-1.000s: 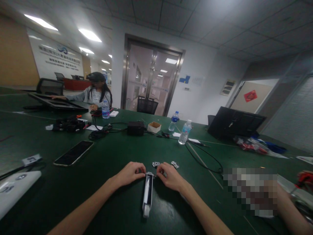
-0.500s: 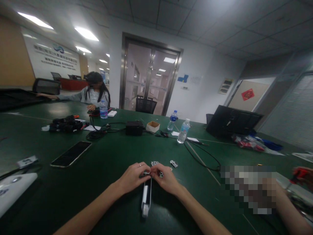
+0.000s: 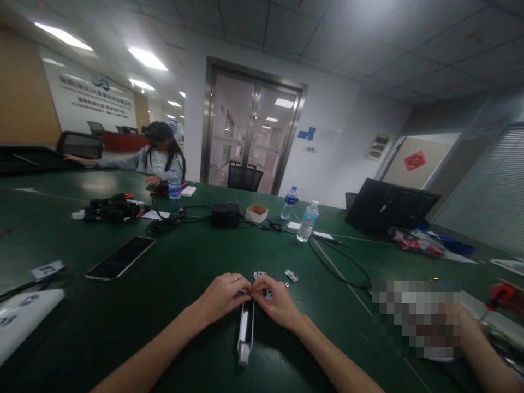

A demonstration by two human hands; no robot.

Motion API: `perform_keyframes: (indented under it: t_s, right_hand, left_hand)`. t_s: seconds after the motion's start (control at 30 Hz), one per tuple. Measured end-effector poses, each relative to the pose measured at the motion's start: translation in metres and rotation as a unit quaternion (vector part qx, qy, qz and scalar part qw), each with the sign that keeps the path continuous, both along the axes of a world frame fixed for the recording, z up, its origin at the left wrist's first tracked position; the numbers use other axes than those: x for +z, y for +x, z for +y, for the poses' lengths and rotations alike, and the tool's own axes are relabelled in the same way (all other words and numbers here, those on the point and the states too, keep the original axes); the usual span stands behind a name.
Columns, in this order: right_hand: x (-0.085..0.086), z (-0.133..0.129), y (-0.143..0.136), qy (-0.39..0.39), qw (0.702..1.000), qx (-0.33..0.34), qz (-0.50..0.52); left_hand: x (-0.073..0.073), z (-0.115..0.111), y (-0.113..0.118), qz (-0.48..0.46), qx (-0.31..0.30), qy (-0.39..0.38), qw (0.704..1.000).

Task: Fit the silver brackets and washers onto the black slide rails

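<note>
My left hand (image 3: 225, 296) and my right hand (image 3: 277, 301) meet fingertip to fingertip at the far end of a narrow white and dark device (image 3: 244, 333) on the green table. The left fingers are pinched round a small metallic piece, mostly hidden. Thumb and forefinger of the right hand are pressed together; whatever they hold is too small to make out. Small metal parts lie just beyond the hands, among them a bracket (image 3: 292, 275) and a small ring (image 3: 287, 284).
On the green table (image 3: 196, 251) are a phone (image 3: 120, 258), a black box (image 3: 225, 215), an open small box (image 3: 256, 213), a bottle (image 3: 307, 221) and cables. A person (image 3: 161, 150) sits across at left. Another person's arm (image 3: 485, 349) reaches in at right.
The right fingers have drawn closer together and nearer the left fingertips. The small ring beside the bracket shows more clearly. The device stays in place.
</note>
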State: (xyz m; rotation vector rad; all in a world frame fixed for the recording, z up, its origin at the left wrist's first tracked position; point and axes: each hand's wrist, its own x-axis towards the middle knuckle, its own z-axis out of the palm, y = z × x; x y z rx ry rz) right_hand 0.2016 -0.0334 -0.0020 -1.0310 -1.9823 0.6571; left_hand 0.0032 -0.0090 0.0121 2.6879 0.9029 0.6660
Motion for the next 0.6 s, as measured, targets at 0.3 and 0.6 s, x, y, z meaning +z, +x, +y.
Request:
perform_keyframes:
  t_s: [0.3, 0.6]
  right_hand:
    - [-0.005, 0.0, -0.001, 0.007, 1.0, -0.008, -0.016]
    - [0.005, 0.004, 0.009, 0.101, 0.988, -0.029, -0.116]
  left_hand:
    - [0.005, -0.002, -0.002, 0.013, -0.017, -0.01, 1.0]
    - [0.009, 0.006, -0.012, 0.024, 0.013, -0.062, 0.998]
